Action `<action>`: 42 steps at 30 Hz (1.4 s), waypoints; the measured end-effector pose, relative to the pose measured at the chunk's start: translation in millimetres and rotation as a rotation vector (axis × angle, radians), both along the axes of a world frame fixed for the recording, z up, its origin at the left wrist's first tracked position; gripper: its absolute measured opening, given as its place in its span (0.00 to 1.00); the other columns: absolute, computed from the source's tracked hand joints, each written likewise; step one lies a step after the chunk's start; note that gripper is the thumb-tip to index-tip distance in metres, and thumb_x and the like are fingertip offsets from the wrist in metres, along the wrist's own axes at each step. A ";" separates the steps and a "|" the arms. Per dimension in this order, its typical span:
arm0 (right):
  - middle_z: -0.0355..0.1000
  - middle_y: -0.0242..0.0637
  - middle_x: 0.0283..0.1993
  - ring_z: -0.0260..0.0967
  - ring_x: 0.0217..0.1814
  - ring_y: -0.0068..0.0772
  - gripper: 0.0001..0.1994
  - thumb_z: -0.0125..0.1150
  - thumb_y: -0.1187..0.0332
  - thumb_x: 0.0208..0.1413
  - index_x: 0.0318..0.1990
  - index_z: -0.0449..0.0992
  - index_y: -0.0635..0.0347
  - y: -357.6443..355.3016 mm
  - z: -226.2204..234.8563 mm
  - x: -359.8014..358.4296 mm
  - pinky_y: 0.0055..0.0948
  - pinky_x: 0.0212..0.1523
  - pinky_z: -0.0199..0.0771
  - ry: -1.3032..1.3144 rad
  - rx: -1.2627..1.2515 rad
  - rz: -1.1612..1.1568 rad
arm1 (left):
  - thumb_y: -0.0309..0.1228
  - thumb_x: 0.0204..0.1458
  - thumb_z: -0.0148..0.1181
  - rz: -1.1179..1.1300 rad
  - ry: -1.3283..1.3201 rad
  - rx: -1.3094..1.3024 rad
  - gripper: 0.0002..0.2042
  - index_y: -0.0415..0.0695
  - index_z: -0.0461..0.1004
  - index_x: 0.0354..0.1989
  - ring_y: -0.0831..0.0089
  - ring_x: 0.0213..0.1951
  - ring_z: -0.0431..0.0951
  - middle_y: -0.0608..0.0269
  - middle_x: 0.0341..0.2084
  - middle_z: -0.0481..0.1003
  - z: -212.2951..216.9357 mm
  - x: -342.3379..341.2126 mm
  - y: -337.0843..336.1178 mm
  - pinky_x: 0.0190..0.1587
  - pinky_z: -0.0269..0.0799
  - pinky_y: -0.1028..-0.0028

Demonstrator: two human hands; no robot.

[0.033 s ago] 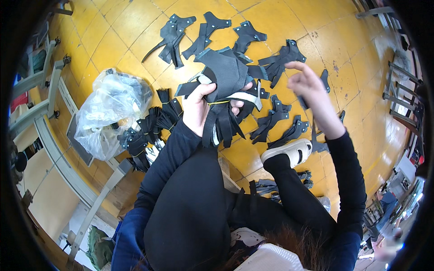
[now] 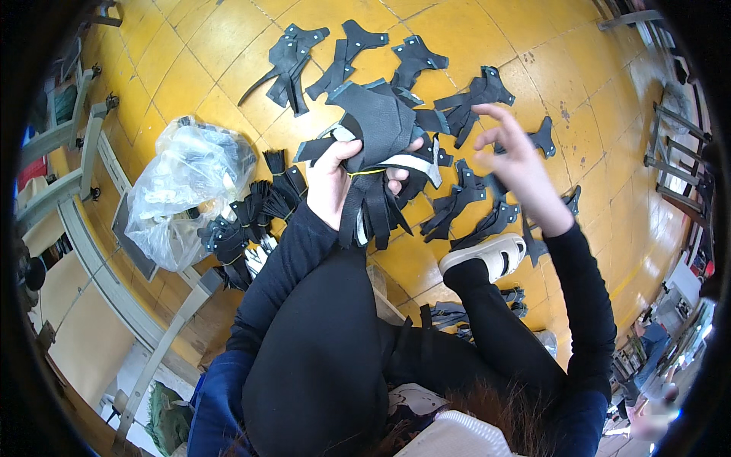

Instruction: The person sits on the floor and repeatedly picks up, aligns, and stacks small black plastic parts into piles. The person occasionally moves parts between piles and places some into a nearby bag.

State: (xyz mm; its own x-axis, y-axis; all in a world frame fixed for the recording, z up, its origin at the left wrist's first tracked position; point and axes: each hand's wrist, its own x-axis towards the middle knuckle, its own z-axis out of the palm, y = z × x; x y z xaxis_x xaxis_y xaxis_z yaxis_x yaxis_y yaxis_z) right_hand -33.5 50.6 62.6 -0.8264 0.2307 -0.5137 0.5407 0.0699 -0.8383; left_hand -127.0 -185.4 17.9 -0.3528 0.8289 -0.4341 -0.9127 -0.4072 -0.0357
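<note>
My left hand grips a bundle of black cut leather pieces, held upright above the floor. A thin yellow band goes round the bundle's narrow part, and strips hang below it. A pale strip sticks out at its right side. Off to the right, my right hand is in the air with fingers bent and apart, slightly blurred, and nothing shows between them. Beneath and around that hand lie similar black pieces, among them a pile and a piece.
More black piles, such as one at the back, lie across the yellow tiled floor. A clear plastic bag and banded black bundles are at left, beside a metal frame. My foot in a pale sandal is at right.
My right hand has shifted slightly left, uncovering more of the black piece on the floor to its right. The left hand and its bundle have hardly moved.
</note>
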 end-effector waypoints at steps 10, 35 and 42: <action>0.60 0.43 0.51 0.72 0.37 0.45 0.39 0.67 0.71 0.41 0.63 0.55 0.42 -59.6 -42.5 8.6 0.37 0.38 0.75 0.279 0.625 0.212 | 0.40 0.55 0.47 0.082 -0.237 0.184 0.28 0.35 0.56 0.61 0.66 0.34 0.77 0.48 0.55 0.67 -14.5 0.3 -10.4 0.35 0.72 0.71; 0.74 0.30 0.26 0.67 0.24 0.12 0.10 0.54 0.70 0.59 0.43 0.75 0.67 17.7 25.2 -24.2 0.11 0.29 0.67 -0.177 -0.326 0.057 | 0.36 0.54 0.49 -0.140 0.446 -0.525 0.17 0.33 0.70 0.43 0.70 0.22 0.71 0.49 0.36 0.77 -13.5 -18.9 -17.3 0.29 0.69 0.76; 0.71 0.27 0.24 0.65 0.26 0.10 0.11 0.54 0.70 0.59 0.44 0.75 0.66 29.4 41.1 -27.0 0.11 0.27 0.65 -0.091 -0.038 0.025 | 0.33 0.55 0.52 -0.130 0.503 -0.601 0.14 0.33 0.71 0.40 0.65 0.31 0.79 0.51 0.27 0.77 -1.5 -12.4 -9.1 0.37 0.73 0.71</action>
